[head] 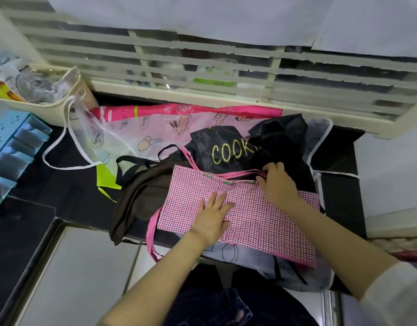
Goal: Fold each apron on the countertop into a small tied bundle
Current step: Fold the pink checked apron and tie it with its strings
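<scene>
Dark table (69,184) bearing a heap of aprons. Far left: translucent cartoon-print apron (155,130), its small bubble lettering too blurred to read. Centre: black apron (228,140) lettered "COOK", the remainder hidden by a fold. Near, on top: pink checked apron (261,222), spread flat. Left hand (213,216): grip released, palm pressing the checked cloth. Right hand (276,184): grip pinching the pink straps (238,174) at its far edge.

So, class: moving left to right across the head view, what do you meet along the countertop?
Blue rack → green cloth → brown apron → left hand → right hand; both hands are on the checked apron.
</scene>
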The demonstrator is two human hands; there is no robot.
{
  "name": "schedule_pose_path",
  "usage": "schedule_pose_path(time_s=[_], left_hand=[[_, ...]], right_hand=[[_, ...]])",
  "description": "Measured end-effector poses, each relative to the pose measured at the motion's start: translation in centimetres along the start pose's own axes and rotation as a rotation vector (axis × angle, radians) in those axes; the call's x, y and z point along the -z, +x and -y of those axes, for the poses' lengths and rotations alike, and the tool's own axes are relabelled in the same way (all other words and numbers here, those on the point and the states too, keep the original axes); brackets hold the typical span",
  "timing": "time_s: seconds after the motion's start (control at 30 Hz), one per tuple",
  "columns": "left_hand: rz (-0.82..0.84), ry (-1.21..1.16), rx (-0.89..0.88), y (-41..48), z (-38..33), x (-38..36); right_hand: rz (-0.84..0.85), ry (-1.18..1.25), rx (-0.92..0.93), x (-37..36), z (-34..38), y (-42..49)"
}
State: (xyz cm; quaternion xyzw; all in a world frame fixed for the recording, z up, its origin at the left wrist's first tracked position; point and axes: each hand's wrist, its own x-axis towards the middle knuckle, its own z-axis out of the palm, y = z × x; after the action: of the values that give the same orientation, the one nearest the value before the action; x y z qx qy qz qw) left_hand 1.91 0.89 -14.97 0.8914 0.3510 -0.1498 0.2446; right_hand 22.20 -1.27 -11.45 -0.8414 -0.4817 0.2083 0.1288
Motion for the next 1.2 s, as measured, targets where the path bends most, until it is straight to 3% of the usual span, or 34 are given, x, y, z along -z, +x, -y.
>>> schedule_pose_path(time_s=[0.13, 0.4, 0.73, 0.93, 1.07, 1.2], left_hand=[[0.019, 0.01, 0.02, 0.3, -0.1, -0.2], [0.022, 0.036, 0.043, 0.5, -0.4, -0.2], [0.055, 0.098, -0.022, 0.5, 0.5, 0.7], [0.125, 0.111, -0.089, 0.6, 2.1, 1.8], [0.145, 0.048, -0.103, 0.7, 2.5, 2.1], [0.134, -0.003, -0.105, 0.7, 2.6, 2.0]], right_hand=[[-0.004, 0.055, 0.012, 1.0, 0.2, 1.2], [-0.086, 0.578, -0.095, 5.4, 0.0, 3.9], [-0.29, 0.493, 0.238, 9.1, 1.2, -0.7], [0.071, 0.091, 0.557, 4.0, 0.4, -9.1], [0.272, -0.021, 0.623, -0.5, -1.1, -12.6], [0.348, -0.166, 0.668, -3.3, -1.1, -14.9]])
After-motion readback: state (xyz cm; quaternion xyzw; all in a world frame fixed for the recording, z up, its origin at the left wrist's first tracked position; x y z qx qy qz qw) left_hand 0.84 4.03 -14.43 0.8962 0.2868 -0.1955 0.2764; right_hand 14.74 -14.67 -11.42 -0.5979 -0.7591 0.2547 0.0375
